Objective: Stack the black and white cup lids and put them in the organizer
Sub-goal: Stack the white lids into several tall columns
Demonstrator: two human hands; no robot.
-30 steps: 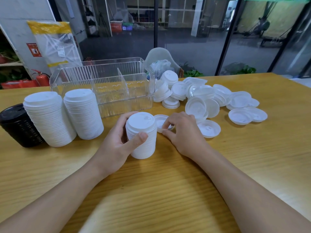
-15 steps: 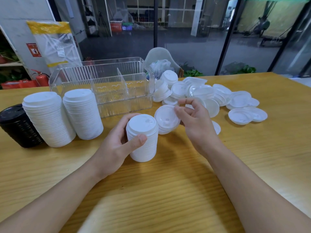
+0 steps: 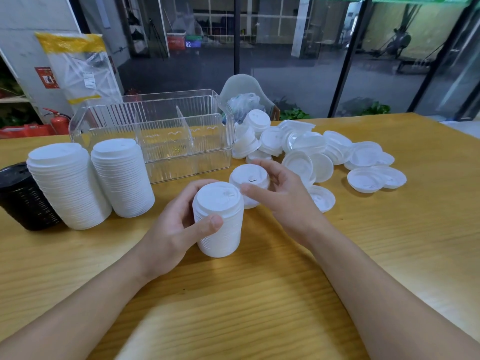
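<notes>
Gripping the short stack of white lids [image 3: 218, 219] with the left hand [image 3: 179, 227], thumb on the near side and fingers curled round the back; that steadies it upright on the wooden table [image 3: 259, 307] for the next lid. Right hand [image 3: 280, 196] pinches a single white lid [image 3: 250, 179], dome up, just behind and right of the stack top, angled toward it, probably about to be seated on top.

Two taller finished white stacks [image 3: 93, 178] stand left, touching each other, with a black lid stack [image 3: 20, 198] at the far-left edge. Likely parked there until the sort is done. Behind them the clear organizer [image 3: 161, 141], with dividers, looks to hold no lids yet.

Loose white lids [image 3: 324, 154] are scattered right of it, some upside down, a few nested. Plenty left, so the task looks mid-way at best.

Beyond the table: a white chair back [image 3: 241, 87], a red fire extinguisher [image 3: 58, 123], glass walls with dark frames, grey floor.
</notes>
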